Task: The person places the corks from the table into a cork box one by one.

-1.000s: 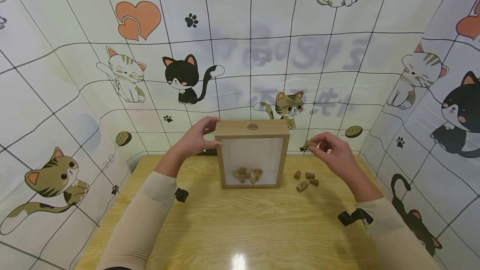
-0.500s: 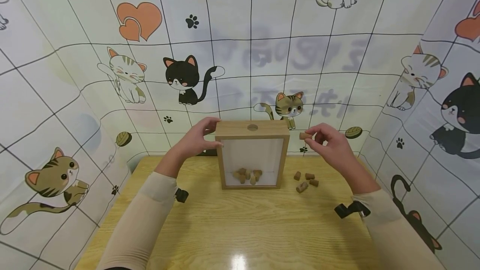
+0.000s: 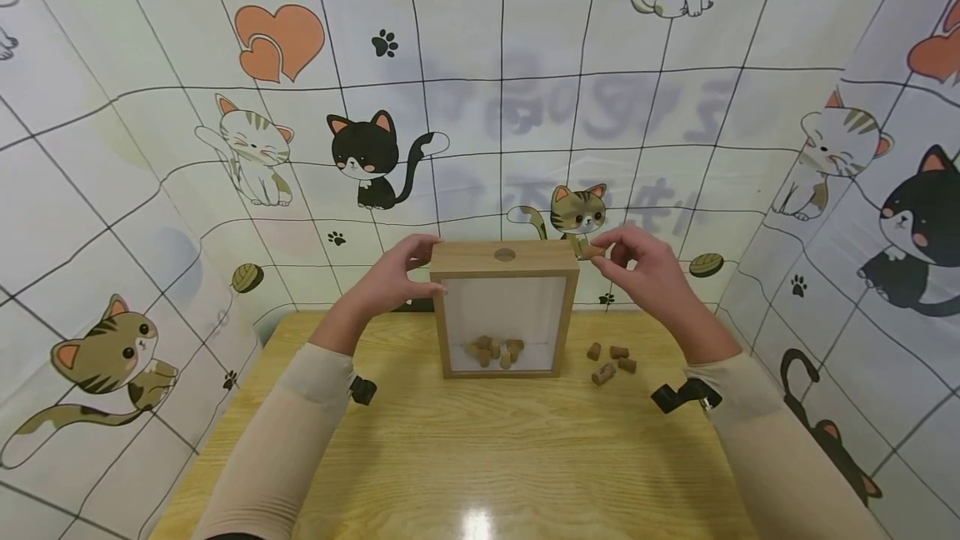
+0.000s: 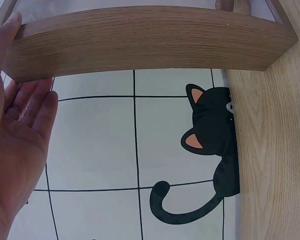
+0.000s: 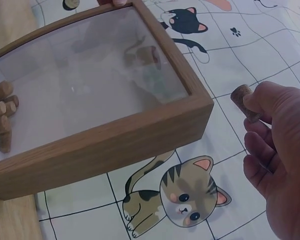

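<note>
A shallow wooden box [image 3: 504, 268] with a clear front stands upright on the table, a round hole [image 3: 505, 255] in its top. Several corks [image 3: 495, 350] lie at the bottom inside it. My left hand [image 3: 386, 280] grips the box's upper left corner, thumb on the front edge and fingers round the back; the left wrist view shows those fingers [image 4: 42, 107] against the wooden side. Between thumb and fingertips, my right hand [image 3: 643, 272] pinches a single cork [image 5: 244, 99]. It holds the cork in the air just beyond the box's upper right corner, apart from the wood.
Several loose corks [image 3: 603, 373] lie on the wooden table [image 3: 465, 448] to the right of the box. Close behind the table hangs a white cat-print sheet [image 3: 480, 132], which also runs along both sides.
My right hand has moved left and upward with the cork, from above the loose corks to near the box's top right corner. My left hand has kept its place on the box.
</note>
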The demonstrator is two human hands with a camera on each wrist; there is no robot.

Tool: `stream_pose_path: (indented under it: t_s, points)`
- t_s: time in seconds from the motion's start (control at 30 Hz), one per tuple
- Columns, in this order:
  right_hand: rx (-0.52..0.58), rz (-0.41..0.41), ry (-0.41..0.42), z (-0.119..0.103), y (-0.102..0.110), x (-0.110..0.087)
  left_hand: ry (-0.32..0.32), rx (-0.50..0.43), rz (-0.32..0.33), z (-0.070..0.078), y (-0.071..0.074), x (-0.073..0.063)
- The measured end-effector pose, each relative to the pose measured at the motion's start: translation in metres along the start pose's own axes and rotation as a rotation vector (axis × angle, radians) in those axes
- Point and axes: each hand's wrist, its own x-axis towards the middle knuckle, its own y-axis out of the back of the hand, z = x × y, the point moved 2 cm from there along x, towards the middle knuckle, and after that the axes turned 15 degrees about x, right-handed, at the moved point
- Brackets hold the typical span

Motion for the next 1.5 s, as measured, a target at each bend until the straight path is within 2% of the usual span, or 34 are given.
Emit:
stream_pose_path:
  t_s: [0.13, 0.7, 1.1, 1.23, 1.5]
  points:
    - [0.000, -0.013, 0.022, -0.005, -0.004, 0.009, 0.000, 0.005, 0.001, -0.001, 0.000, 0.000]
    - [0.017, -0.060, 0.006, -0.008, -0.023, 0.035, 0.006, 0.010, -0.002, 0.001, 0.000, 0.000]
    - [0.059, -0.115, -0.089, -0.014, -0.044, 0.053, 0.003, 0.010, 0.007, -0.001, -0.001, 0.001]
    - [0.074, -0.141, -0.097, -0.014, -0.051, 0.057, 0.008, 0.019, 0.006, -0.001, -0.002, 0.001]
    - [0.031, -0.231, -0.084, -0.017, -0.062, 0.065, 0.015, 0.032, 0.004, 0.000, -0.001, 0.000]
